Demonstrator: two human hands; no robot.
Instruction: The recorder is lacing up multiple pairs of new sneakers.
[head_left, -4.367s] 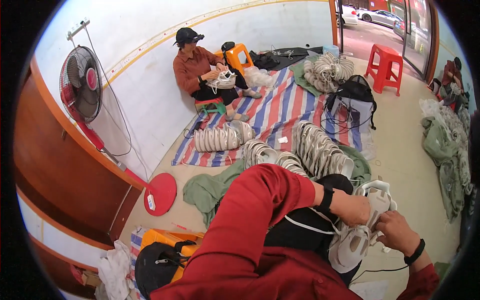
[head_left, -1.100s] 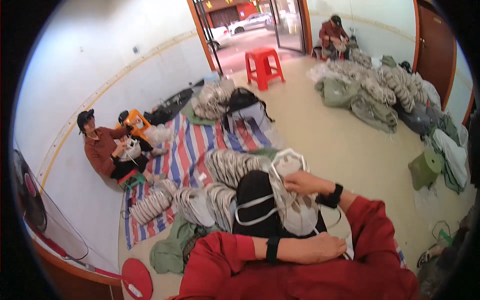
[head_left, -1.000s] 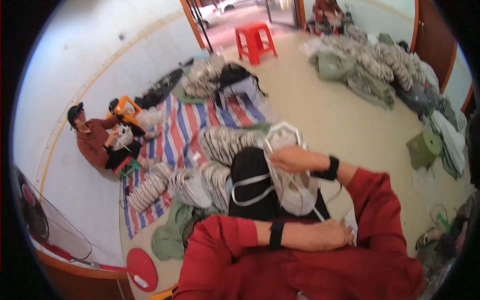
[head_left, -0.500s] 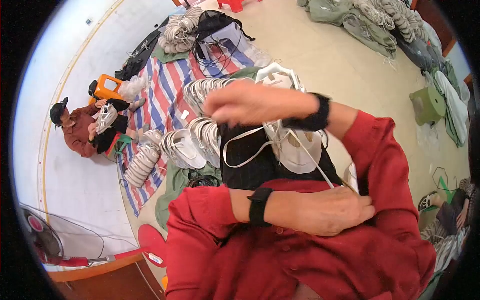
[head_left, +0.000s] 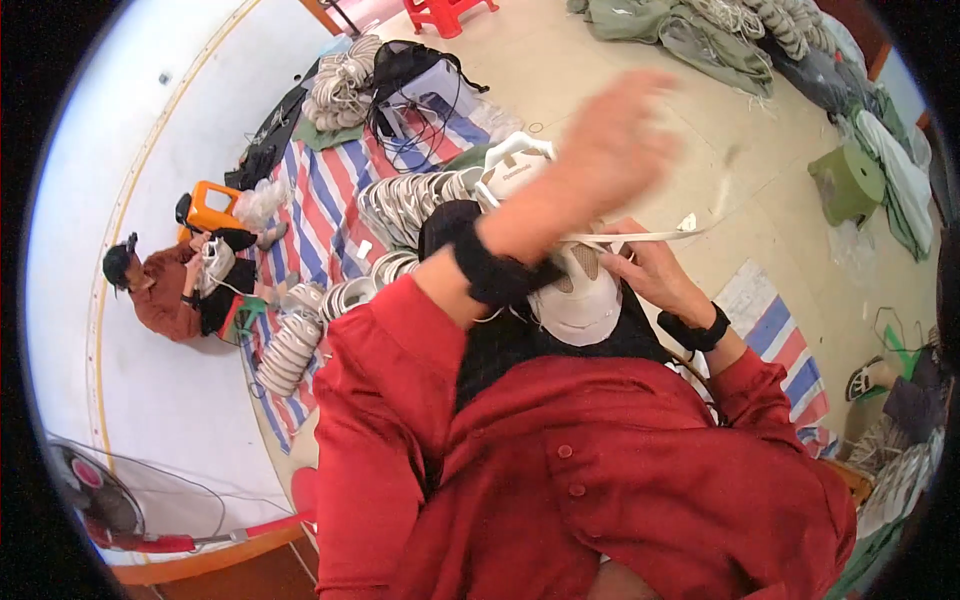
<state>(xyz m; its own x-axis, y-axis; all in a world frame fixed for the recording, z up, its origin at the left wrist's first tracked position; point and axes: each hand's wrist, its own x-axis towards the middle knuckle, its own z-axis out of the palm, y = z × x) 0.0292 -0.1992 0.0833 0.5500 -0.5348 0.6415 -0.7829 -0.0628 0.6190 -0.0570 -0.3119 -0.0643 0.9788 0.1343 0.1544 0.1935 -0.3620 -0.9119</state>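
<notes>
A white and beige sneaker (head_left: 580,312) rests on my lap, toe toward me, partly hidden by my left forearm. My left hand (head_left: 622,135) is raised above and beyond it; motion blur hides what its fingers do. At the shoe's right side, my right hand (head_left: 655,272) has thumb and fingers closed around the lacing, where they seem to pinch the lace. A cream shoelace (head_left: 655,237) stretches from the lacing toward the right, its far part blurred in the air. Black bands wrap both wrists.
Rows of similar shoes (head_left: 415,205) stand at my left on a striped sheet (head_left: 325,185). Another person (head_left: 165,290) sits at the left, handling a shoe. A green stool (head_left: 848,185) and piled sacks (head_left: 675,40) are at the right and far right. A fan (head_left: 100,495) stands lower left.
My crossed arms have come apart. The left hand has gone up and away from near my body; the right has drawn back to the shoe's right side. The lace now swings rightward.
</notes>
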